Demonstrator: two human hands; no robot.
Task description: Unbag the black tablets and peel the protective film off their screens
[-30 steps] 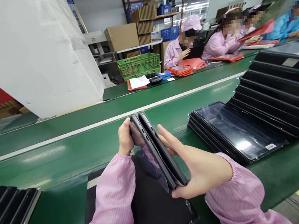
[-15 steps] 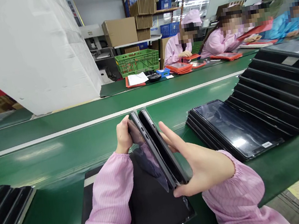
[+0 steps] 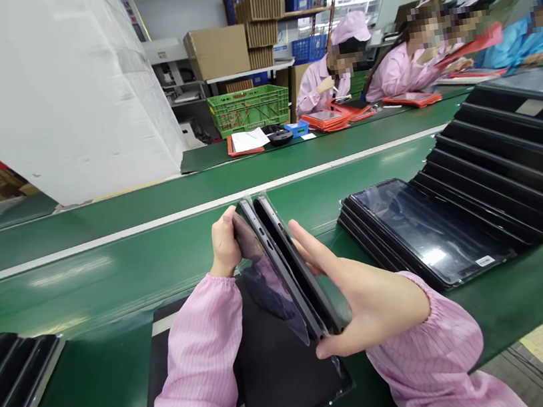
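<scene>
Two slim dark tablets (image 3: 281,269) in clear film stand tilted on edge, side by side, with their port edges facing up. My left hand (image 3: 225,242) is closed on the far left end of the pair. My right hand (image 3: 359,292) holds them from the right, its thumb at the near lower corner and its other fingers partly hidden behind the right-hand tablet. Loose film hangs over the left tablet's face. Beneath them, a flat black case (image 3: 286,376) lies on the green bench, partly covered by my left sleeve.
A fanned stack of black tablets (image 3: 427,229) lies to the right, with a taller row of black cases (image 3: 507,157) behind it. More black cases (image 3: 15,394) sit at left. Across the green conveyor (image 3: 121,251), several co-workers in pink and blue handle red-framed items near a green crate (image 3: 249,109).
My hands and the two tablets stay almost in place. Across the line, the nearest co-worker's hand has lifted from the red-framed item toward the chest.
</scene>
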